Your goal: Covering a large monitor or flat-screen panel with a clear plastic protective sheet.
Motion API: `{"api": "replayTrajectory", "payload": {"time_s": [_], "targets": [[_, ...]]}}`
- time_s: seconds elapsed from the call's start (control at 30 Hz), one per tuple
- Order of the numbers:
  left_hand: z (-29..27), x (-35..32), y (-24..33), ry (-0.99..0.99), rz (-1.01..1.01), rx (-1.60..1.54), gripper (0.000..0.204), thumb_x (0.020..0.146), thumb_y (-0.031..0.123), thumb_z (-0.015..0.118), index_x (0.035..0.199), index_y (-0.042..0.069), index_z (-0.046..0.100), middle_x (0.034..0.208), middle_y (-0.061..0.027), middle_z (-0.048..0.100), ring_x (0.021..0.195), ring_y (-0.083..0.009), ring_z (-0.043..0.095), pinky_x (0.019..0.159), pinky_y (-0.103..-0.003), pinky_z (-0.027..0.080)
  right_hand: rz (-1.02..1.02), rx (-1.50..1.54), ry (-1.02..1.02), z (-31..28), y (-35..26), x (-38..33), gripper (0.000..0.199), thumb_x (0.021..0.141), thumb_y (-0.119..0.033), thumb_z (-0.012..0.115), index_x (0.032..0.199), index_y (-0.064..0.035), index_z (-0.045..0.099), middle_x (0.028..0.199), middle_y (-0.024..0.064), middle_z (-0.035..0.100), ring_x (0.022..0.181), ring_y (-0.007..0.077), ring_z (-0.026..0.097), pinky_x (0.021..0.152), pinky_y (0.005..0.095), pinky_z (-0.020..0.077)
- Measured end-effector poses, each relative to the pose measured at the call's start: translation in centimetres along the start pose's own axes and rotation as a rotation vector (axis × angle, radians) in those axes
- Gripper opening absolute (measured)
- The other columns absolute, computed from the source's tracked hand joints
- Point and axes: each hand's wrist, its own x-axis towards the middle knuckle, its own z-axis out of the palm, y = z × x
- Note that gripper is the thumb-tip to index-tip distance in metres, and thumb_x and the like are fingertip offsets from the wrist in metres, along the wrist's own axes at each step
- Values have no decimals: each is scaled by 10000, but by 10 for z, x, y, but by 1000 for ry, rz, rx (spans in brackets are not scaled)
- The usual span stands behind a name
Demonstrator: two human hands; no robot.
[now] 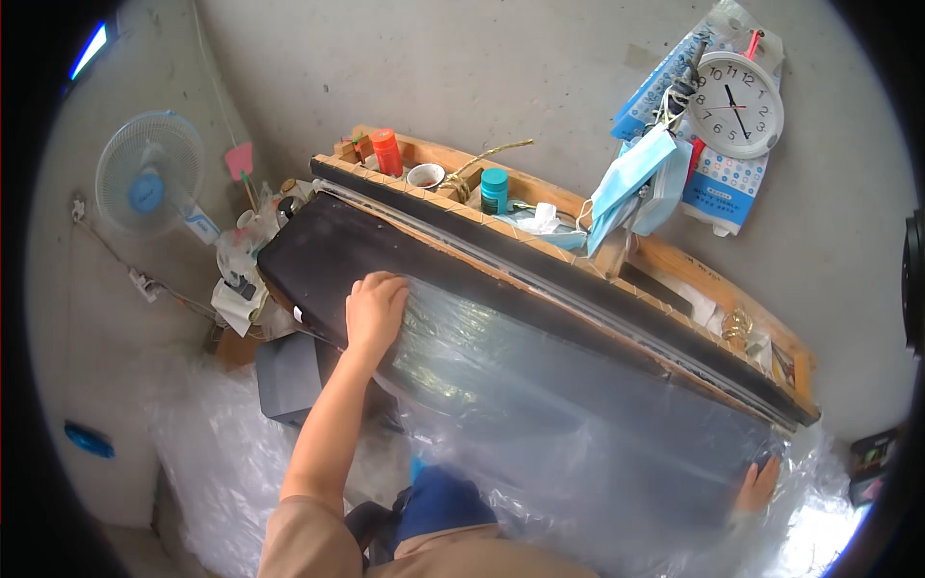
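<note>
A sheet of clear plastic film (pixel 568 405) stretches over a long black worktop (pixel 328 236) and hangs off its near side. My left hand (pixel 376 310) is at the film's left edge, fingers bent and pressed together on it. Far to the right, my right hand (pixel 758 484) lies at the other end of the film near the worktop's right end. Its fingers look extended and apart, and film partly veils the wrist.
A black bar (pixel 559 279) runs along the worktop's back, before a wooden tray (pixel 694 275) with a red bottle (pixel 386 152), a teal-lidded jar (pixel 494 191) and a cup (pixel 425 176). Face masks (pixel 631 183) and a clock (pixel 737 104) hang behind. A fan (pixel 149 173) stands left; loose film (pixel 222 433) lies below.
</note>
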Motion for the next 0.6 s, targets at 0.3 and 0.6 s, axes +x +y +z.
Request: {"api": "replayTrajectory", "payload": {"time_s": [0.3, 0.6], "targets": [[12, 29, 20, -152, -49, 0, 176, 794, 132, 528, 939, 35, 556, 969, -153, 549, 895, -308, 540, 775, -383, 427, -53, 62, 164, 18, 26, -4, 577, 865, -373, 417, 1248, 58, 376, 1320, 228, 341, 1241, 360, 292, 1035, 424, 199], [11, 51, -186, 134, -148, -64, 404, 946, 278, 297, 1179, -34, 408, 1121, -172, 529, 1045, -264, 485, 900, -300, 358, -365, 72, -80, -58, -82, -105, 576, 812, -423, 472, 1281, -109, 355, 1378, 153, 256, 1271, 334, 236, 925, 649, 207]]}}
